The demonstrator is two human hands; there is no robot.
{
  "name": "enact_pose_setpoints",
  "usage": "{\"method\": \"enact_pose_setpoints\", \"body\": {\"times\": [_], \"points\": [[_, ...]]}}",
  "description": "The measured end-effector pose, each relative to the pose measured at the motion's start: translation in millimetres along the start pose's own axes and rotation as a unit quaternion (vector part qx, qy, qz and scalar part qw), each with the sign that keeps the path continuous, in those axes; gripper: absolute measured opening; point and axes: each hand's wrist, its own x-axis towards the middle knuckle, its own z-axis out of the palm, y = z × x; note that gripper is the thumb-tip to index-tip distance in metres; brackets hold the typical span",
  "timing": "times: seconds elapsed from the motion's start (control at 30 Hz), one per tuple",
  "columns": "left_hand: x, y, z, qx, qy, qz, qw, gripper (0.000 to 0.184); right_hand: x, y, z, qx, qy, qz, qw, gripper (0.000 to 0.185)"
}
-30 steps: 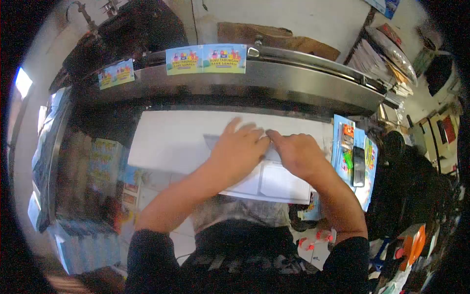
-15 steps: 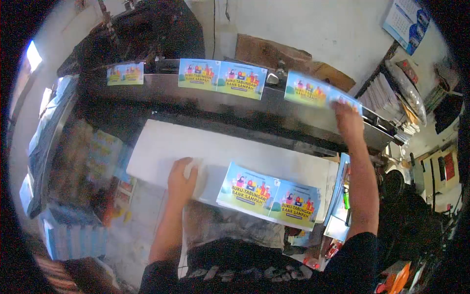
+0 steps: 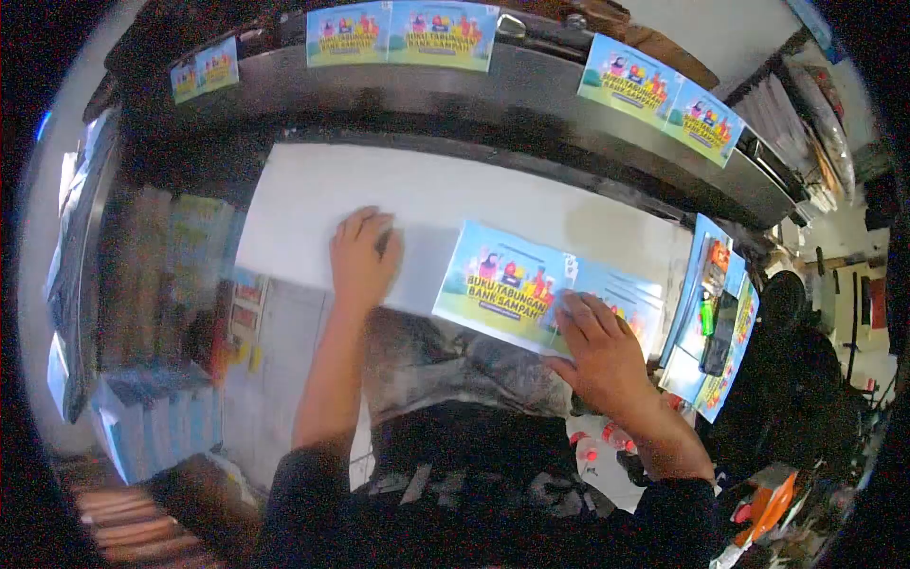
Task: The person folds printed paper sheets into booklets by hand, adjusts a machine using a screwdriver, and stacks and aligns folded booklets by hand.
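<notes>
My right hand (image 3: 607, 353) lies with fingers stretched over the right half of a printed cover sheet (image 3: 502, 289), blue and green with cartoon figures and the words "Buku Tabungan Bank Sampah". Part of that half is hidden beneath the hand. Whether it is one sheet or a thin stack, I cannot tell. To the left of the sheet, my left hand (image 3: 364, 264) rests on the white tabletop (image 3: 313, 199), its fingers loosely extended and the thumb a little apart. Nothing shows in it.
Along the dark raised ledge (image 3: 427, 95) stand matching cover sheets (image 3: 654, 95). To the right, more printed sheets (image 3: 687, 379) lie beneath a dark phone-like object (image 3: 720, 332) and a green item (image 3: 706, 313). A stack of blue-white paper (image 3: 161, 417) sits lower left.
My right hand has come down from the ledge onto the cover sheet on the table. The double cover on the right of the ledge is now uncovered. The camera view has tilted downward.
</notes>
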Motion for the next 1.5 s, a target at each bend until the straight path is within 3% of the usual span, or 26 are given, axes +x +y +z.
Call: {"method": "enact_pose_setpoints", "body": {"times": [0.07,0.23,0.33,0.43,0.53,0.77,1.0,1.1,1.17,1.2,1.23,1.3,1.37,1.43,1.5], "points": [[0,-5,4,0.001,0.021,0.033,0.999,0.024,1,-2,3,0.001,-0.008,0.003,1.0,0.064],[0,-1,4,-0.017,0.014,0.018,1.0,0.024,8,-6,7,-0.003,-0.013,0.036,0.999,0.066],[1,-20,-1,-0.007,0.015,0.004,1.0,0.023,23,-17,1,-0.015,0.024,0.007,1.0,0.067],[-4,-35,-13,-0.014,0.017,-0.008,1.0,0.027,44,-23,-27,0.02,-0.029,-0.04,0.999,0.069],[-5,-1,-12,-0.004,0.018,0.003,1.0,0.027,26,10,-31,0.104,-0.078,0.008,0.992,0.07],[-8,17,13,-0.028,0.018,-0.003,0.999,0.026,10,21,-9,0.043,-0.1,-0.014,0.994,0.08],[-8,14,14,-0.036,-0.002,-0.006,0.999,0.026,5,7,18,-0.065,-0.022,0.01,0.998,0.079],[-6,14,8,-0.03,0.0,-0.006,1.0,0.026,4,9,15,-0.071,-0.005,0.007,0.997,0.077],[-4,12,12,-0.038,-0.003,-0.001,0.999,0.027,13,16,-10,0.03,-0.092,0.007,0.995,0.073],[-5,5,16,-0.036,0.001,-0.008,0.999,0.027,19,17,-19,0.058,-0.07,0.002,0.996,0.061],[-4,3,20,-0.039,0.002,-0.009,0.999,0.027,23,23,-27,0.057,-0.069,0.028,0.996,0.061],[-3,6,10,-0.036,0.005,-0.005,0.999,0.021,28,42,-45,0.15,-0.121,-0.014,0.981,0.047],[-4,10,3,-0.033,0.01,-0.005,0.999,0.021,41,71,-76,0.096,-0.16,0.051,0.981,0.04],[-6,13,0,-0.027,0.004,-0.003,1.0,0.023,61,103,-111,-0.004,-0.065,0.136,0.989,0.039],[-1,13,-1,-0.011,0.007,-0.004,1.0,0.025,76,126,-170,0.147,0.065,0.258,0.953,0.038]]}}
